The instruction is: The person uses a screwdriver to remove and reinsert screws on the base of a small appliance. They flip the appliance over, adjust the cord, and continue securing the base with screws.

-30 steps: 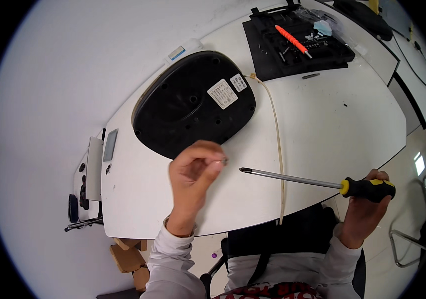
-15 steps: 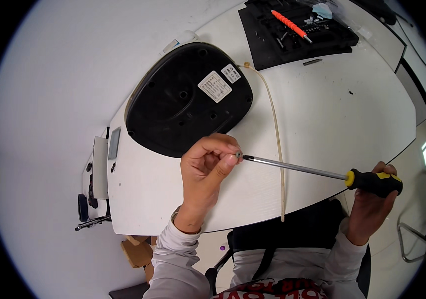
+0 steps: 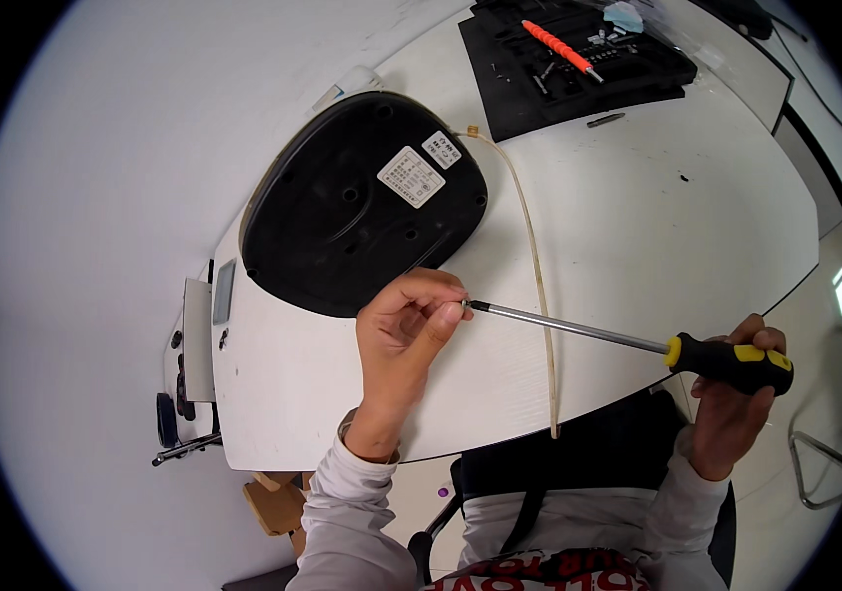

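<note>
My left hand [image 3: 408,320] pinches a small screw [image 3: 464,304] between thumb and fingertips, above the near edge of a black appliance base. The fingers of my right hand [image 3: 731,404] wrap round the black and yellow handle of a long screwdriver [image 3: 579,325]. Its dark tip points left and meets the screw, or nearly so; the exact contact is too small to tell. Behind my left hand lies the black rounded appliance base [image 3: 313,222], underside up, with white labels and several recessed holes. A cream cable [image 3: 529,227] leaves its right side and runs under the screwdriver shaft to the table's front edge.
A black tool case [image 3: 588,84] with small metal bits lies at the back right, an orange flexible shaft [image 3: 557,46] across it. A loose driver bit [image 3: 606,120] rests in front. On the left of the white table [image 3: 638,217] lies a grey flat object [image 3: 226,292].
The screwdriver and my right hand have shifted slightly left, the tip closer to the screw. My left hand keeps its pinch. The whole view has moved a little.
</note>
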Tool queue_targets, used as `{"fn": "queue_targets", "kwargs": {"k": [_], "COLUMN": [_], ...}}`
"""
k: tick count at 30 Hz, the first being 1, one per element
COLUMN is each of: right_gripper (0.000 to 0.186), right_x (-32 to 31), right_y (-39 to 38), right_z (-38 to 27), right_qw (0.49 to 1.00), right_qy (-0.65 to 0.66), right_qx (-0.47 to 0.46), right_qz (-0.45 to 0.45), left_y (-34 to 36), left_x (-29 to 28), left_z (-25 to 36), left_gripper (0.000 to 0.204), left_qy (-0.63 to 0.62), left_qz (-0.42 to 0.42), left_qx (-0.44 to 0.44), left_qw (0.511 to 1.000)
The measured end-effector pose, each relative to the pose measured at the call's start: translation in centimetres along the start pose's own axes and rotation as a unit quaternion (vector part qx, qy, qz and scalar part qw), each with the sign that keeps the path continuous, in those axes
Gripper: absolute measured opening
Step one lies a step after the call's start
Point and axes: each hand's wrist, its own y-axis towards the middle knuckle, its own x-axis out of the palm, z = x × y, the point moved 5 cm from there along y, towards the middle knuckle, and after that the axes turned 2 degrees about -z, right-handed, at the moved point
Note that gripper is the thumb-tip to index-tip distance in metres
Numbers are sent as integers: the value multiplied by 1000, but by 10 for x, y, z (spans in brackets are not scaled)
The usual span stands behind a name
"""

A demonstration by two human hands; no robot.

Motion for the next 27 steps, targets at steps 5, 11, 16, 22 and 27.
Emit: {"fn": "queue_targets", "kwargs": {"k": [5, 11, 16, 22, 27], "right_gripper": [57, 61, 61, 60, 62], "right_x": [2, 2, 1, 0, 0], "right_y": [3, 4, 4, 4, 3], "right_z": [-2, -6, -7, -14, -15], "right_qw": [1000, 999, 999, 998, 999], "right_qy": [-19, -40, -42, -50, -46], "right_qx": [5, 9, 3, -22, -20], "right_qz": [-23, -23, -14, -29, -7], "left_y": [0, 2, 3, 2, 2], "left_x": [-3, -1, -3, -4, -4], "left_z": [-7, -13, -17, -25, -29], "left_gripper": [12, 13, 10, 11, 11], "left_qy": [10, 0, -21, -41, -38], "left_qz": [-2, -20, -59, -70, -88], "left_qx": [-25, -47, -44, -71, -87], "left_qw": [1000, 999, 997, 994, 992]}}
